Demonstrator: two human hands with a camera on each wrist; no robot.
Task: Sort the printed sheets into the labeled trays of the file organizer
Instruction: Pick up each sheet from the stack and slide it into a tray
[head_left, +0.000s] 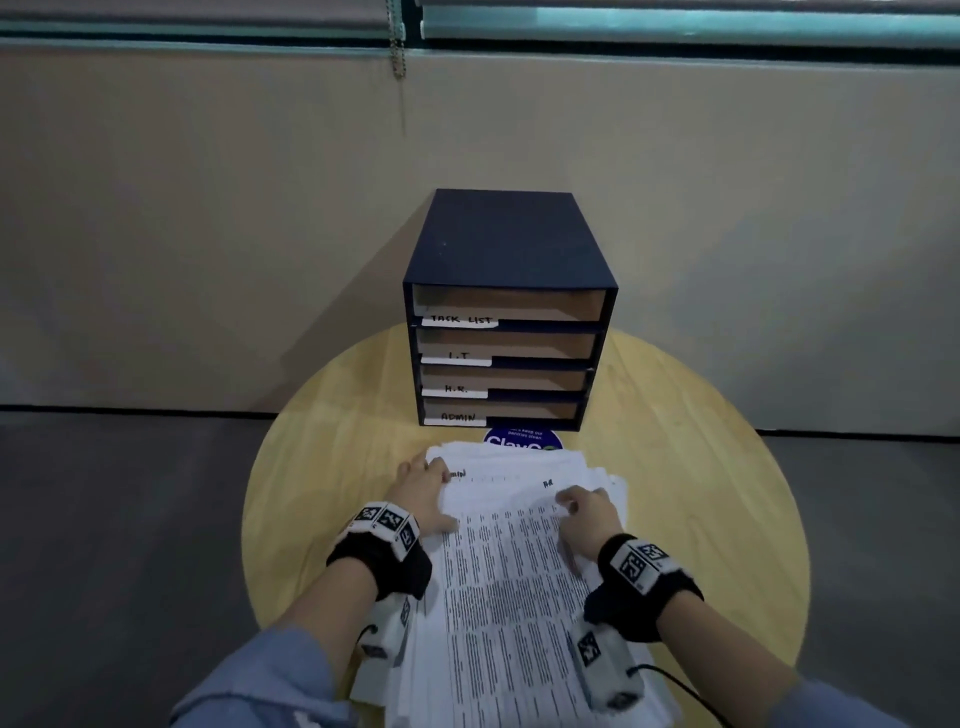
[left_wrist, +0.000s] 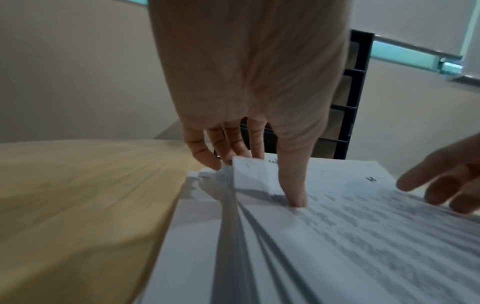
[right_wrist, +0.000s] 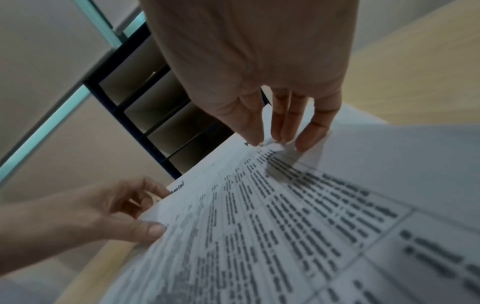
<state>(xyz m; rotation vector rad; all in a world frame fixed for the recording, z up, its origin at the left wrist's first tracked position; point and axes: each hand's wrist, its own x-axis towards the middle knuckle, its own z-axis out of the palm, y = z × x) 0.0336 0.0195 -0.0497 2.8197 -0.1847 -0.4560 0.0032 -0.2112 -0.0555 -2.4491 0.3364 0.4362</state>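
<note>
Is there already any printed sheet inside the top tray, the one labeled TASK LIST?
No: in the head view the TASK LIST tray shows only its bare brown inside, no sheet.

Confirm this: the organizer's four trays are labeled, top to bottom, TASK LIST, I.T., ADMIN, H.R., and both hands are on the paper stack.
Not quite. In the head view the organizer reads TASK LIST, I.T., H.R., then ADMIN at the bottom; the last two are swapped. The rest holds: the left hand and right hand are both on the paper stack.
</note>
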